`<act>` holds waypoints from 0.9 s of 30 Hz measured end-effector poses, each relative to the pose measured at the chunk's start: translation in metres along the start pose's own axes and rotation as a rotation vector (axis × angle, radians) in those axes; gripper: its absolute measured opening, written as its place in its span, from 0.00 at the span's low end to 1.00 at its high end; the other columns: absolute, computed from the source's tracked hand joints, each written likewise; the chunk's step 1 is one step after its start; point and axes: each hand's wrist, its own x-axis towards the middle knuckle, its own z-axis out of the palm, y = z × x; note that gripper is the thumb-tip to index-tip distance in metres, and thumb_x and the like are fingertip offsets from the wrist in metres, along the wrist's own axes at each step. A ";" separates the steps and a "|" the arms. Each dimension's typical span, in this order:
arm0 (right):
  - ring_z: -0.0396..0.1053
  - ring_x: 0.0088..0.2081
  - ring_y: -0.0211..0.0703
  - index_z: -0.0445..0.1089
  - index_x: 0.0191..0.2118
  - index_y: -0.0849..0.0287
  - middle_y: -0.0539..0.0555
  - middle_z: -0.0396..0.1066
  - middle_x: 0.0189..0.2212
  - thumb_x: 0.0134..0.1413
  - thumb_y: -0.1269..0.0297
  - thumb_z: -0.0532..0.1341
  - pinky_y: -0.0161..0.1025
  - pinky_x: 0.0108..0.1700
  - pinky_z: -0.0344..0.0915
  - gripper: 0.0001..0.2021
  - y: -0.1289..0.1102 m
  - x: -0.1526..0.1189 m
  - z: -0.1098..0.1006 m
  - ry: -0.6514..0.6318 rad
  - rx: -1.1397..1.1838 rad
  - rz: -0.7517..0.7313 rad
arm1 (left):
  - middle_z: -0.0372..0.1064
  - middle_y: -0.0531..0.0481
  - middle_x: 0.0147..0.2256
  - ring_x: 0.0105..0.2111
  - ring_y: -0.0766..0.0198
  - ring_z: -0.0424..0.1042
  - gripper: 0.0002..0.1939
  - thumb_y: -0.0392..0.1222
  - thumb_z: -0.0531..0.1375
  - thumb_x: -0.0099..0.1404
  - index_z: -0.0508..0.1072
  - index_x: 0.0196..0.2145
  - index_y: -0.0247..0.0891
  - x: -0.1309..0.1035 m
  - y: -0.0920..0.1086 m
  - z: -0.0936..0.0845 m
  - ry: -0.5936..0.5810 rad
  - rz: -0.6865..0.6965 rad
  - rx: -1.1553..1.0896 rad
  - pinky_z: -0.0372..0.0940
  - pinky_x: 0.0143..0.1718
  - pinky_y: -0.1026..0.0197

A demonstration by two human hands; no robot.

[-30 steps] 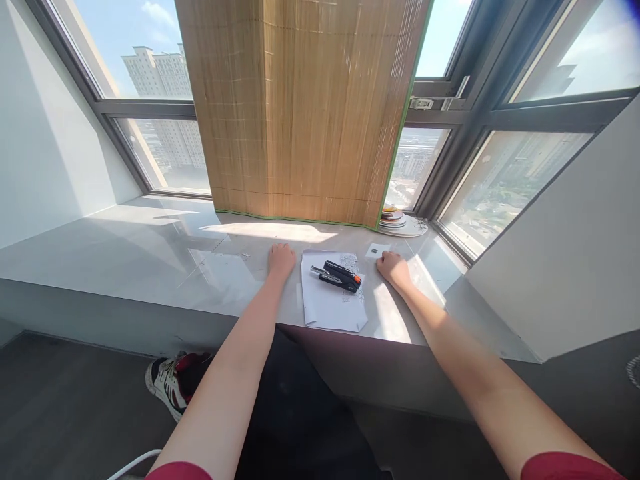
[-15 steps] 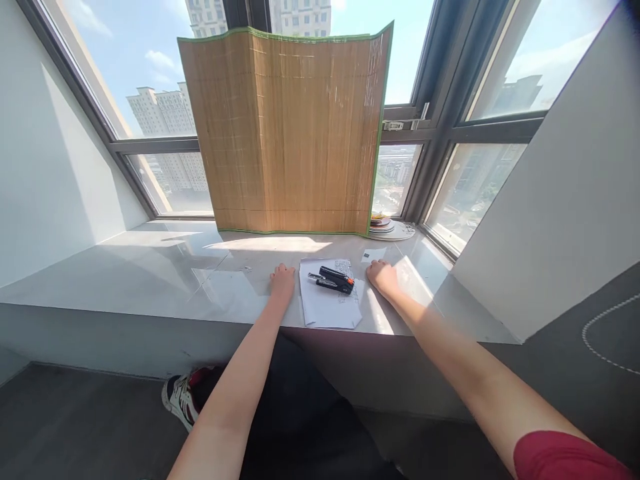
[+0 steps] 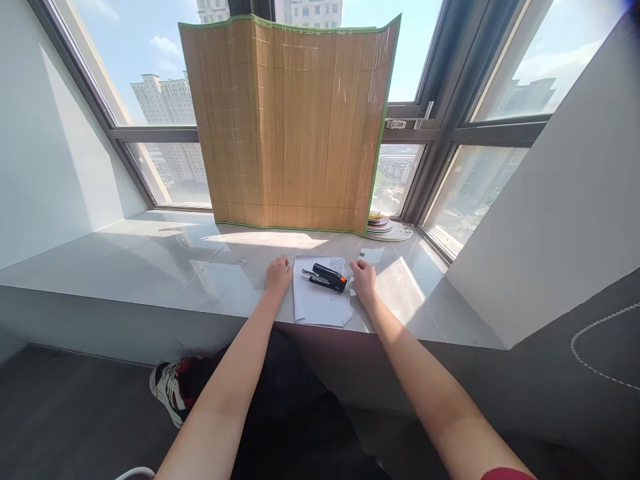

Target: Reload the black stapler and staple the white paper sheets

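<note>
A black stapler [image 3: 326, 277] with an orange-red patch at its right end lies on white paper [image 3: 320, 308], its jaw end towards the left. Some printing or drawing shows on the paper's upper right part. My left hand [image 3: 279, 273] is just left of the paper, fingers loosely bent and apart, with nothing visible in them. Close to the paper's right edge is my right hand [image 3: 364, 279], its fingers slightly bent towards the stapler but apart from it. It holds nothing that I can see. A small pale card [image 3: 373, 255] with a dark mark lies beyond it.
The pale, glossy window sill [image 3: 150, 267] ends at a front edge near my legs. Against the window leans a tall bamboo mat [image 3: 300, 127] with green edging. Stacked round plates or discs [image 3: 383, 228] stand at its lower right. A bead chain [image 3: 583, 340] hangs at the right.
My right hand has moved left, from the sill to beside the paper's edge. My left hand's fingers have drawn in a little beside the paper. The stapler still lies on the paper.
</note>
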 end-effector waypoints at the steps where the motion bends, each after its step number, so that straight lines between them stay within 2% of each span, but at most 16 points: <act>1: 0.63 0.29 0.44 0.65 0.28 0.55 0.48 0.60 0.22 0.63 0.50 0.55 0.40 0.36 0.62 0.17 -0.003 -0.001 0.003 -0.032 0.043 -0.057 | 0.74 0.42 0.42 0.46 0.49 0.74 0.09 0.30 0.59 0.68 0.71 0.41 0.43 0.000 0.000 0.000 0.046 0.042 -0.055 0.66 0.50 0.50; 5: 0.71 0.43 0.49 0.73 0.43 0.54 0.54 0.74 0.40 0.56 0.45 0.67 0.43 0.48 0.68 0.18 -0.017 -0.010 0.015 -0.355 0.098 -0.413 | 0.74 0.44 0.41 0.41 0.53 0.75 0.08 0.30 0.59 0.68 0.72 0.41 0.42 -0.006 0.009 0.000 0.166 0.283 -0.293 0.69 0.48 0.52; 7: 0.72 0.46 0.51 0.74 0.48 0.53 0.55 0.76 0.45 0.51 0.47 0.72 0.45 0.51 0.69 0.23 -0.019 -0.013 0.017 -0.444 0.090 -0.471 | 0.75 0.45 0.39 0.40 0.55 0.75 0.07 0.31 0.60 0.68 0.73 0.40 0.42 -0.010 0.012 -0.001 0.154 0.360 -0.379 0.70 0.48 0.53; 12: 0.76 0.43 0.52 0.78 0.47 0.55 0.55 0.80 0.41 0.52 0.58 0.71 0.47 0.50 0.71 0.16 -0.013 -0.014 0.015 -0.455 0.085 -0.465 | 0.81 0.48 0.40 0.44 0.55 0.80 0.01 0.39 0.66 0.65 0.76 0.36 0.42 -0.017 -0.001 -0.009 0.024 0.342 -0.551 0.71 0.53 0.51; 15: 0.77 0.44 0.54 0.79 0.46 0.55 0.56 0.81 0.42 0.51 0.60 0.71 0.49 0.51 0.71 0.15 -0.011 -0.013 0.013 -0.433 0.112 -0.467 | 0.82 0.48 0.41 0.46 0.54 0.82 0.11 0.44 0.70 0.62 0.78 0.42 0.43 -0.018 -0.011 -0.013 -0.033 0.305 -0.648 0.70 0.57 0.49; 18: 0.78 0.45 0.55 0.80 0.46 0.56 0.56 0.81 0.42 0.50 0.60 0.72 0.50 0.51 0.71 0.16 -0.013 -0.013 0.011 -0.467 0.138 -0.475 | 0.83 0.47 0.41 0.47 0.52 0.83 0.19 0.47 0.73 0.59 0.77 0.46 0.43 -0.019 -0.013 -0.015 -0.073 0.277 -0.710 0.70 0.59 0.46; 23: 0.78 0.45 0.54 0.81 0.46 0.57 0.56 0.81 0.42 0.50 0.58 0.73 0.48 0.51 0.71 0.17 -0.015 -0.014 0.009 -0.526 0.179 -0.502 | 0.84 0.43 0.41 0.47 0.48 0.83 0.25 0.55 0.76 0.56 0.78 0.47 0.41 -0.022 -0.006 -0.018 -0.186 0.287 -0.744 0.72 0.57 0.44; 27: 0.78 0.44 0.54 0.81 0.46 0.56 0.56 0.81 0.41 0.50 0.57 0.73 0.47 0.50 0.72 0.18 -0.011 -0.013 0.011 -0.539 0.206 -0.487 | 0.83 0.42 0.41 0.46 0.47 0.83 0.26 0.57 0.76 0.55 0.79 0.45 0.40 -0.022 -0.007 -0.018 -0.247 0.290 -0.756 0.73 0.52 0.47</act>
